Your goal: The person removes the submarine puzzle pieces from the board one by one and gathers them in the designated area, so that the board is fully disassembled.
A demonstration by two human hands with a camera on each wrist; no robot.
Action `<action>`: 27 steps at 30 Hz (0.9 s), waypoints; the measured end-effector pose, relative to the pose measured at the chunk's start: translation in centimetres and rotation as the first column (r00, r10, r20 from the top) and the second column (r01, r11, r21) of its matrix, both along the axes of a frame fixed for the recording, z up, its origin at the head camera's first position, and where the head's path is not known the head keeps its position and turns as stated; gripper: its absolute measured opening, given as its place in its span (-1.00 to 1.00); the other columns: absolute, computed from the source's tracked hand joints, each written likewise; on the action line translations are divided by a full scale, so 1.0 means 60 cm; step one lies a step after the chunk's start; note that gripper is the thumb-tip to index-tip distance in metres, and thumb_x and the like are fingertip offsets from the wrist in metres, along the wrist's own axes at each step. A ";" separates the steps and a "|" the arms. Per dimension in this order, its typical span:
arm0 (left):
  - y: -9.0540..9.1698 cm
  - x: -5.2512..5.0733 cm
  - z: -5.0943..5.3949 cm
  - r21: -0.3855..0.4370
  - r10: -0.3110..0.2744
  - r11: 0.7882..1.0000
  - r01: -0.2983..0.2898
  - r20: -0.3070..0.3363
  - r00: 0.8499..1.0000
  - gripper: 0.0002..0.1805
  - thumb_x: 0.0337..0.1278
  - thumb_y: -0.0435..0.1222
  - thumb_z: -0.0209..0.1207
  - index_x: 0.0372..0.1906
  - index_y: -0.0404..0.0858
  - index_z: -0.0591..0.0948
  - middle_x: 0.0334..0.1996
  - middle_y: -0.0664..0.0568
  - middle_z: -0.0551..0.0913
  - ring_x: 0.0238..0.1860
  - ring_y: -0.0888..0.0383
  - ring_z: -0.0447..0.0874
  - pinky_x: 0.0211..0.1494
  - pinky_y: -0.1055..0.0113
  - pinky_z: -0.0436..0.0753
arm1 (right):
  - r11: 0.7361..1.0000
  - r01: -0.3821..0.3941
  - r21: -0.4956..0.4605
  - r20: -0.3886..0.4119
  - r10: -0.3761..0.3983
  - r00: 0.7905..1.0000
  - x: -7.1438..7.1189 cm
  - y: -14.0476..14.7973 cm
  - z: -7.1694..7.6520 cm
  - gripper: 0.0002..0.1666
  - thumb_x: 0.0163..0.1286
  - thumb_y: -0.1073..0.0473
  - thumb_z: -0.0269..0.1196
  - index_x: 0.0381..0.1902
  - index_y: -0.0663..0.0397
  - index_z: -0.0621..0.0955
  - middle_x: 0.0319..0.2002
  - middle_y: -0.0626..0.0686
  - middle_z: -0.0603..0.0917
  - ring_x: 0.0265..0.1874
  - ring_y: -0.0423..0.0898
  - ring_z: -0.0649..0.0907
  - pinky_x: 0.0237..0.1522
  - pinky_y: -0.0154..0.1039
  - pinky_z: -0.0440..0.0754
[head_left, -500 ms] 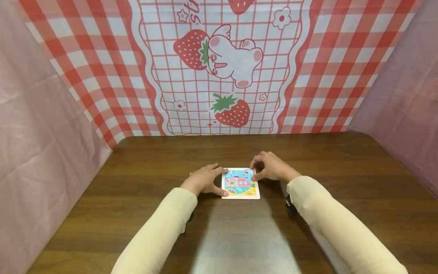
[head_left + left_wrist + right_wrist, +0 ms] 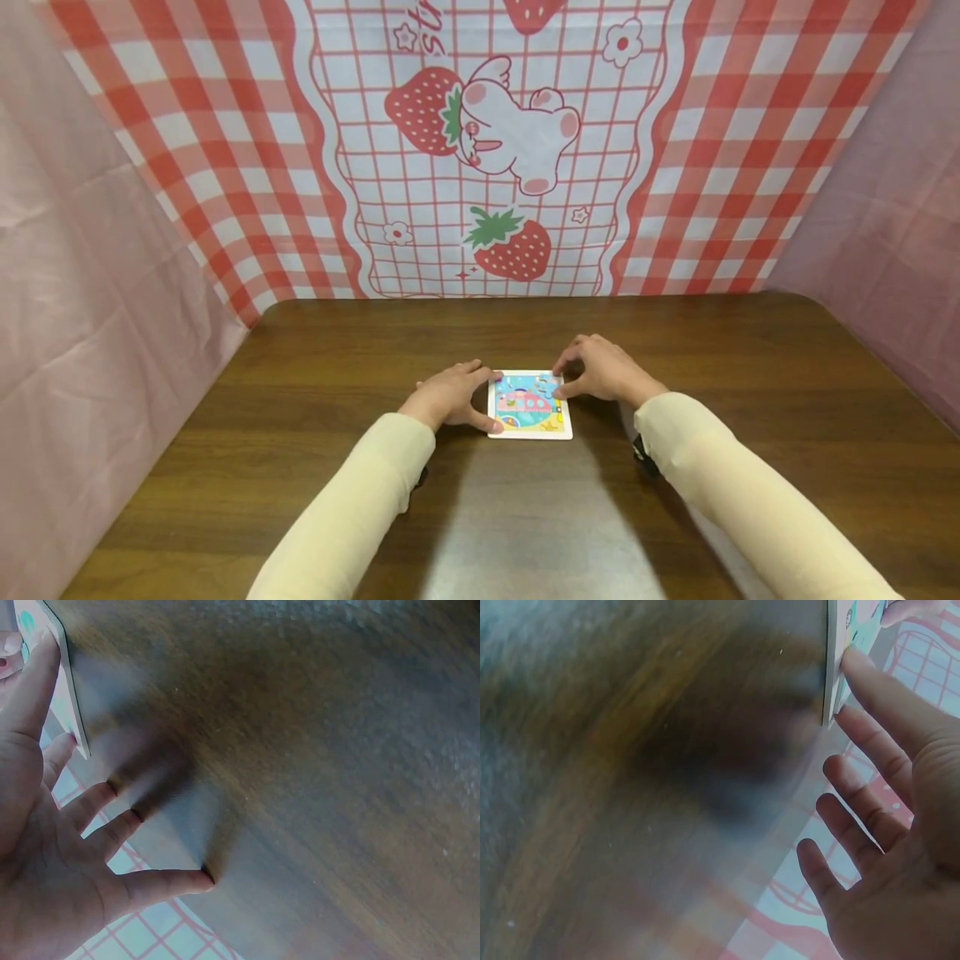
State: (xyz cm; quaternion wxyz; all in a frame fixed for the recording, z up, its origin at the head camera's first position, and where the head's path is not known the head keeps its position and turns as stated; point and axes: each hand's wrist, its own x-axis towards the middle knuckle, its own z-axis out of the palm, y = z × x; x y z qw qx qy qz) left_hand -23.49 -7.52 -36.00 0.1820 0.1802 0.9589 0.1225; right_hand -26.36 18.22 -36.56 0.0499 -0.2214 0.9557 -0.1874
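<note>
Our picture board (image 2: pixel 528 407), lower centre of the frame, looks nearly complete; any gaps left are too small to tell. Our left hand (image 2: pixel 450 395), fingers spread, touches its left side; our right hand (image 2: pixel 606 369), fingers relaxed, its upper right.

Free rm btwn sleeves (image 2: pixel 348 508) over table (image 2: pixel 540 533) (fingers (image 2: pixel 482 422) + board (image 2: pixel 534 421) ahead)

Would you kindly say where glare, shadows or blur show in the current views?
Head: pale glare on the table, flanked by dark shadows; left wrist: soft shadows run from the left hand across a hazy table; right wrist: a blurred dark shadow beside the right hand, with a faint reddish reflection near the cloth.
</note>
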 end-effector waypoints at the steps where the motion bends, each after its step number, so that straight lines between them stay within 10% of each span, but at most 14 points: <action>1: 0.000 0.000 0.000 0.002 0.001 1.000 -0.001 0.000 1.000 -0.05 0.06 0.11 0.44 0.56 0.08 0.30 0.61 -0.05 0.10 0.59 -0.11 0.02 0.33 -0.54 0.16 | 1.000 -0.006 -0.010 -0.001 0.006 1.000 0.000 0.001 -0.001 -0.66 0.13 0.00 0.57 -0.16 -0.01 0.80 0.02 0.19 0.65 0.12 0.23 0.53 0.22 0.22 0.43; 27: 0.002 0.002 0.001 0.022 0.018 1.000 -0.018 0.008 1.000 -0.06 0.04 0.09 0.46 0.54 0.08 0.32 0.61 -0.06 0.10 0.59 -0.12 0.02 0.33 -0.55 0.12 | 0.995 -0.039 -0.092 -0.042 0.035 0.998 0.005 0.080 0.010 -0.70 0.17 0.06 0.55 -0.16 0.03 0.79 -0.14 0.06 0.70 -0.04 0.12 0.65 0.02 0.15 0.57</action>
